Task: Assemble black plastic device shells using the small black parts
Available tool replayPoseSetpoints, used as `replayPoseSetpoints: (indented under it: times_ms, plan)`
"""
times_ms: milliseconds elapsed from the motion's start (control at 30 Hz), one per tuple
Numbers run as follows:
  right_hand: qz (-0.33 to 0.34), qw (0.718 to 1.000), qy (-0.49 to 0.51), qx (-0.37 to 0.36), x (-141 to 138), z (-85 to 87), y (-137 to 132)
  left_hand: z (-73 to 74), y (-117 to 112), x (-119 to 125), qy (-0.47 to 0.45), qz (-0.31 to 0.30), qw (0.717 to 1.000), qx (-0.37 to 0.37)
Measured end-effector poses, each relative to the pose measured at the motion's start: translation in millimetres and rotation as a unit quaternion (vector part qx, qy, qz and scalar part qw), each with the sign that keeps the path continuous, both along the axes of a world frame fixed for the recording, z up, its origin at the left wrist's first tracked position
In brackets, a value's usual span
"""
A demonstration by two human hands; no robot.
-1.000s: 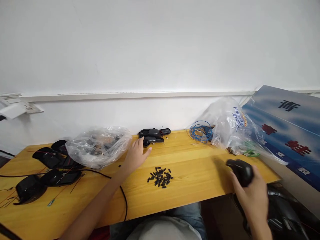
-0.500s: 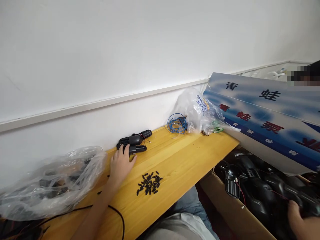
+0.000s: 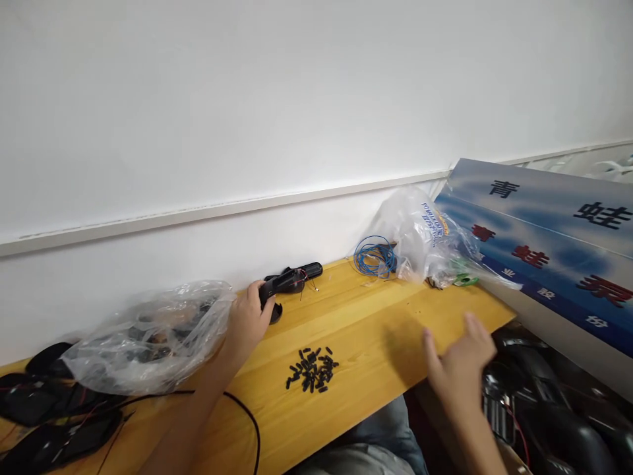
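The right hand (image 3: 459, 369) has come up out of the box of black parts (image 3: 554, 422). It is empty now, fingers spread, to the right of the pile of small black bits (image 3: 311, 369). Behind that pile, the left hand (image 3: 247, 320) wraps around a black plastic casing (image 3: 291, 278), tipping it up off the wooden surface (image 3: 376, 330).
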State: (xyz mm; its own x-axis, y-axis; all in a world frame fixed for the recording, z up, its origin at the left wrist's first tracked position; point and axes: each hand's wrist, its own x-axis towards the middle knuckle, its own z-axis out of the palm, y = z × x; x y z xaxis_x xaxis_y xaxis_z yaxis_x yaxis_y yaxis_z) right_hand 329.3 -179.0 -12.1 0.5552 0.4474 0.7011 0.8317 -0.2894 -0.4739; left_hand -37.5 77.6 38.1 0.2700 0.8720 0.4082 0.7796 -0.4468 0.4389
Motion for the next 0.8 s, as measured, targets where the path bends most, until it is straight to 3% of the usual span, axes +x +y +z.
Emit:
replayPoseSetpoints:
  times_ms: [100, 200, 300, 400, 500, 567, 700, 800]
  plan:
    - [0.181, 0.980, 0.060, 0.056, -66.5, 9.8, 65.5, 2.0, -10.0, 8.8, -0.142, 0.010, 0.987, -0.075]
    - [0.397, 0.902, 0.167, 0.020, -125.0, 25.3, 119.8, -3.4, -23.6, 24.4, -0.309, -0.033, 0.927, -0.210]
    - [0.511, 0.826, 0.237, -0.019, -158.3, 36.5, 163.3, -14.2, -34.6, 35.5, -0.413, -0.049, 0.861, -0.292]
    - [0.526, 0.826, 0.201, -0.031, -165.0, 35.9, 185.7, -25.6, -39.5, 36.4, -0.471, -0.065, 0.811, -0.342]
    - [0.517, 0.840, 0.164, -0.028, -156.4, 28.5, 185.6, -35.0, -41.1, 33.8, -0.499, -0.086, 0.774, -0.380]
    - [0.528, 0.832, 0.166, -0.025, -149.4, 24.6, 180.7, -39.9, -43.0, 34.2, -0.511, -0.105, 0.758, -0.392]
    - [0.544, 0.818, 0.183, -0.035, -144.5, 21.8, 176.2, -48.5, -52.2, 39.6, -0.539, -0.119, 0.738, -0.389]
    - [0.537, 0.814, 0.217, -0.029, -149.9, 18.9, 176.3, -55.5, -60.3, 43.2, -0.525, -0.120, 0.751, -0.382]
